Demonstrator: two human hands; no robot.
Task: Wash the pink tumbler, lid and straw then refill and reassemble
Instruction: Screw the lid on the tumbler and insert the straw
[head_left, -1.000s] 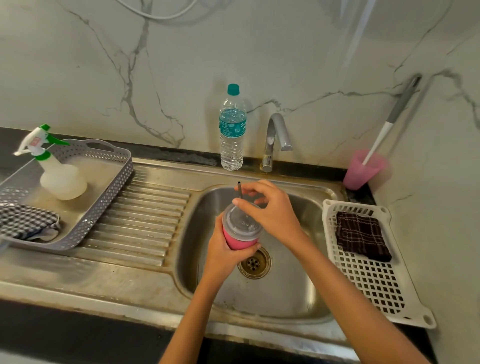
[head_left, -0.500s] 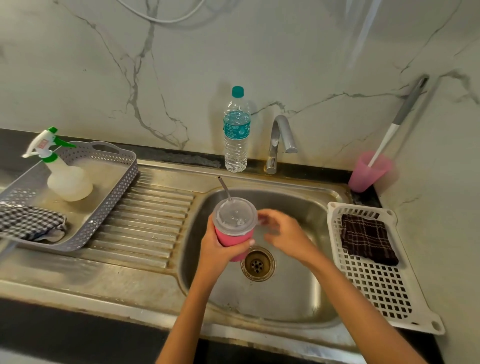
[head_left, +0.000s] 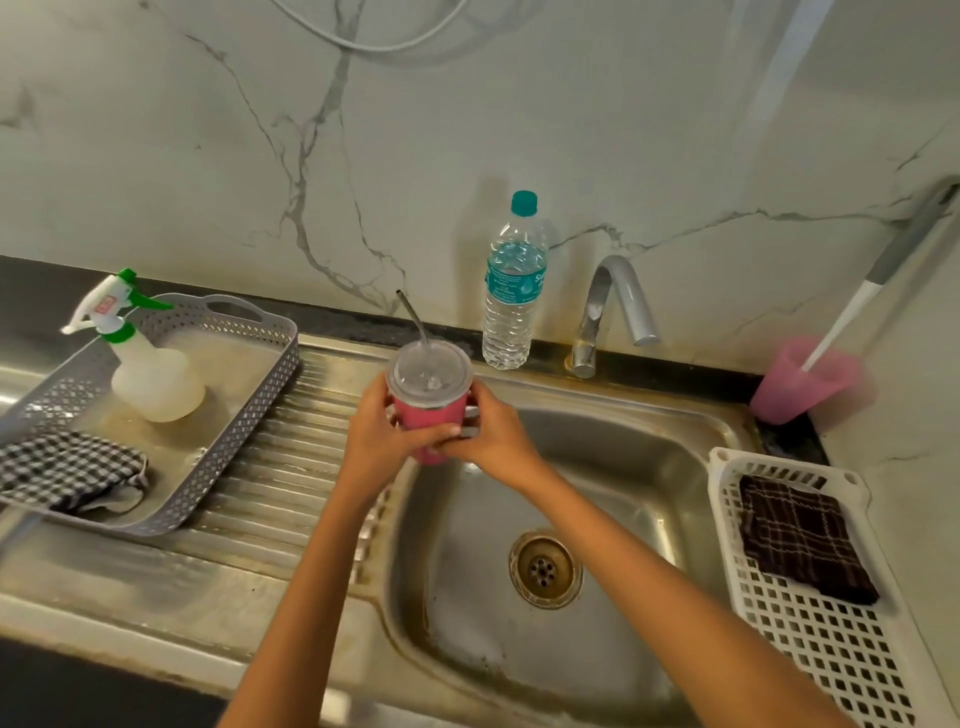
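Both hands' grip (head_left: 434, 441) around tumbler (head_left: 427, 413)

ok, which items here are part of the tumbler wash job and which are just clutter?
Job: pink tumbler, lid, straw, both held by left hand and right hand; tap; sink.

Lying about: spray bottle, grey tray, checked cloth, water bottle, white basket.

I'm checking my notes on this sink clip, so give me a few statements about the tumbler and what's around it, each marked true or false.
1. Both hands hold the pink tumbler, left hand and right hand. True.
2. The lid is off. False: it sits on the tumbler with the straw through it.
3. The water bottle stands left of the tap. True.
4. The spray bottle lies in the white basket. False: it stands in the grey tray.
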